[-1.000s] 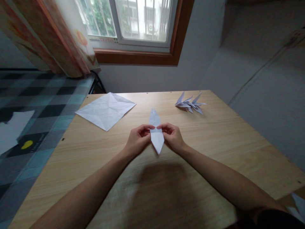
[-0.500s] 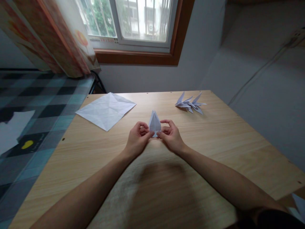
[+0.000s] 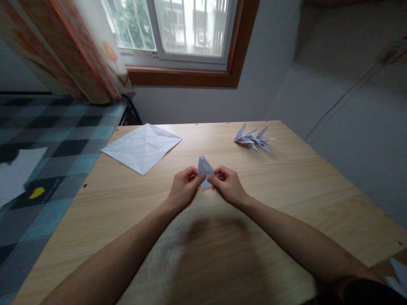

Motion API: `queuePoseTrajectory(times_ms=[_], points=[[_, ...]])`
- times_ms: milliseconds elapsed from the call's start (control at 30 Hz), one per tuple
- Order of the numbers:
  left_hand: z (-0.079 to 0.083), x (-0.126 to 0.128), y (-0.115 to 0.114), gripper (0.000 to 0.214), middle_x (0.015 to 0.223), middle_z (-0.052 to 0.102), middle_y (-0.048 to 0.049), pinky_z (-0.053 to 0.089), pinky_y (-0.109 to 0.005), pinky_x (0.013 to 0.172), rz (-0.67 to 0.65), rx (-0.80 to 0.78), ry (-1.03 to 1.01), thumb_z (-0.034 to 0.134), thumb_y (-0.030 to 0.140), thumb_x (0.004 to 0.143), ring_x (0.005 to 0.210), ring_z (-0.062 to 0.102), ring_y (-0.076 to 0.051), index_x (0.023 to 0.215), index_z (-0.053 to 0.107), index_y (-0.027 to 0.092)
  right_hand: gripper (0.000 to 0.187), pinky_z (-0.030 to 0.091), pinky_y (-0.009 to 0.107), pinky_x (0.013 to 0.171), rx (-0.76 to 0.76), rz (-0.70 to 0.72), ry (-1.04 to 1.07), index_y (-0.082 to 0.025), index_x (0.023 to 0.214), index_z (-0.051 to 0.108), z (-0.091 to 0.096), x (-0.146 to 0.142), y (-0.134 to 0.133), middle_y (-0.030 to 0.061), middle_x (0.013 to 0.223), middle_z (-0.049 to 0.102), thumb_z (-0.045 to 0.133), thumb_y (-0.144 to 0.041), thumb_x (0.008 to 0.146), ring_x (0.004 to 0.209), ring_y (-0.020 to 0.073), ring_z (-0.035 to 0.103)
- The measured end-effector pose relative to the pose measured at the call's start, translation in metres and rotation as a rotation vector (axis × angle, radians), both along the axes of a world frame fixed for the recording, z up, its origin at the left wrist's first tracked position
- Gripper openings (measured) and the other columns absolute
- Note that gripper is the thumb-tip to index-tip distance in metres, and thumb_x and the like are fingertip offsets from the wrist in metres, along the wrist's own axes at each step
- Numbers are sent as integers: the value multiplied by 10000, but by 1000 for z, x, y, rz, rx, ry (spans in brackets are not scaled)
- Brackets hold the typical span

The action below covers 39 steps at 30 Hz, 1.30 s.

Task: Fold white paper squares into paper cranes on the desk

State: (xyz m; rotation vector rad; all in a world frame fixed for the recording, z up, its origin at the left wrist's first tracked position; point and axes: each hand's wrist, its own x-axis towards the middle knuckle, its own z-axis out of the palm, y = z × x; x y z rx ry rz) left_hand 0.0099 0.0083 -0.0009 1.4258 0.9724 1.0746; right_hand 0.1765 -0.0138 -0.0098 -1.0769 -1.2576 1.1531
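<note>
White folded paper is pinched by the left hand and right hand, thumbs pressed on its near face, fingers curled in beside it.

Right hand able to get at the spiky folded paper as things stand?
Probably yes: nothing visible stands between the right hand and the spiky folded paper. But that hand grips the small folded paper, so it would likely have to let go first.

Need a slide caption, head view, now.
Left hand and right hand hold a small folded white paper at a pale wooden table.
</note>
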Motion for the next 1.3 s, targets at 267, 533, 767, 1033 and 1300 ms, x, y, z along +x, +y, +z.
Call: queuePoseTrajectory(times_ms=[267,533,767,1033,1300], points=[[6,3,-1,323,640,628,36,408,-216,554,-46,-43,-23,763,346,695,569,565,-105,919,642,148,391,457,233,452,-55,-64,55,-191,688,599,-3,1,3,-39,520,594,821,-512,659,450,115,556],[2,3,1,437,607,628,71,437,-213,544,-10,-89,-81,774,276,656,538,605,-121,962,469,208,345,474,233,487,-29,-61,90,-192,758,631,-3,1,4,-47,547,615,832,-448,645,465,105,567],[3,4,-5,168,739,603,14,451,-236,607,74,167,156,686,298,780,657,578,-120,790,565,182,319,452,244,468,-30,-189,23,-187,718,613,-4,1,2,-25,534,616,807,-437,682,460,128,579],[5,3,-7,186,906,629,-40,465,-265,681,-75,284,277,667,316,830,803,595,-162,931,630,165,236,540,276,625,274,-134,-219,-209,855,680,-2,0,-9,48,923,699,807,-378,749,689,144,636],[-2,0,-3,306,960,691,-73,491,-282,711,-138,209,167,675,350,838,832,629,-187,1071,649,153,237,574,298,703,243,-59,-108,-212,849,651,-5,0,-6,61,1090,680,815,-338,734,806,160,673]])
